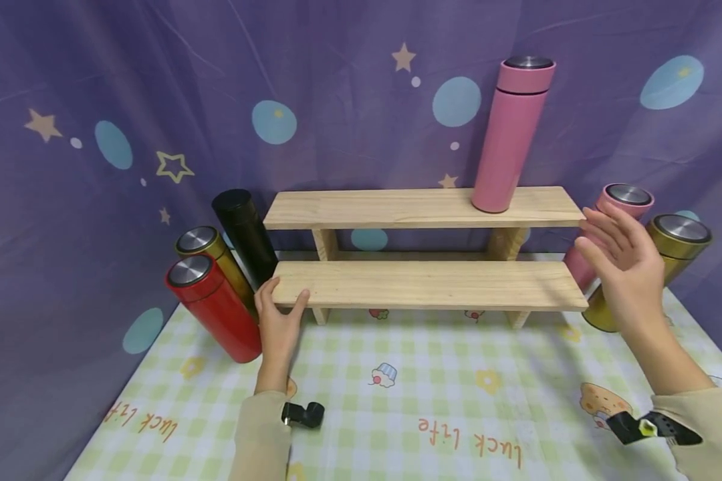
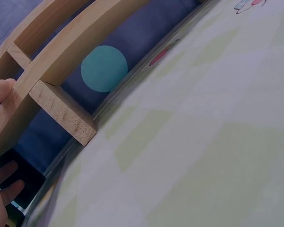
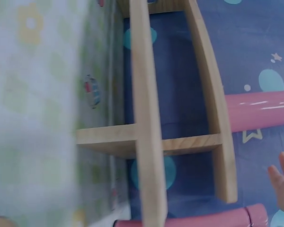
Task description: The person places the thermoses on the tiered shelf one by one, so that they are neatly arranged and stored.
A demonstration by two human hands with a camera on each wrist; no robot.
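Hands apart: the left hand [image 1: 279,325] grips the near left corner of the wooden two-step shelf [image 1: 427,284] on the checked surface [image 1: 433,401]; the right hand [image 1: 622,270] hovers spread by its right end. A pink flask [image 1: 511,137] stands upright on the upper step.

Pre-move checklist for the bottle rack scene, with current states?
1. Left hand on the rack: ok, thumb and fingers pinch the left corner of the lower shelf.
2. Right hand free: ok, fingers spread, holds nothing, by the rack's right end.
3. Pink bottle on the top shelf upright: ok.
4. Lower shelf bare: ok.
5. Bottles at left reachable: ok, red, gold and black stand beside the left hand.
6. Second pink bottle and gold bottle at right, clear of the right hand: cannot tell, the hand overlaps them in the head view.
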